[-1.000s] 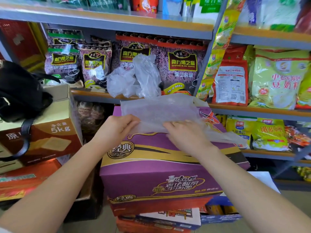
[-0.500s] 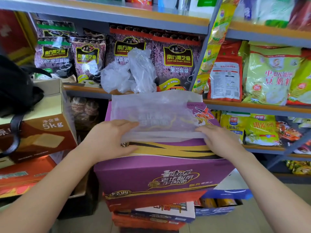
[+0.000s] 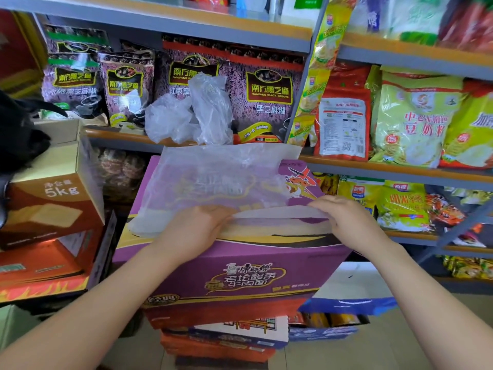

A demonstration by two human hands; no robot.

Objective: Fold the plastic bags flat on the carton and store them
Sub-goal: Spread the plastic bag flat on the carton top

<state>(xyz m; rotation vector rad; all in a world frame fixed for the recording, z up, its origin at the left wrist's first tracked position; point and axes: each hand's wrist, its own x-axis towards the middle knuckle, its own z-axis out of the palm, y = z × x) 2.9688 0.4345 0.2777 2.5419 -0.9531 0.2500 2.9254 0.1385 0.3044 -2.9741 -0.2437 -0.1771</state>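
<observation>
One clear plastic bag [image 3: 213, 182] lies spread on top of the purple carton [image 3: 234, 265], its far edge reaching the carton's back rim. We judge it near weightless, limp and slick — apt to slide on the printed cardboard and spring back from a crease unless pressed down. Our left hand [image 3: 194, 231] pinches its near edge at the middle; our right hand [image 3: 344, 220] holds the near right corner, lifted slightly off the carton. Best hold, in our view: the two near corners, carried over toward the far edge, then smoothed flat with a palm.

Two or so more crumpled bags [image 3: 192, 113] sit loose on the orange shelf [image 3: 117, 134] just behind the carton, unfolded. They lean against the dark sesame packets [image 3: 266, 92].

Containers: the carton is closed, so we cannot tell its contents; it rests on a stack of boxes [image 3: 224, 337]. The brown box [image 3: 53, 198] to the left, marked 5kg, has a black bag [image 3: 18, 134] on it — contents unseen.
</observation>
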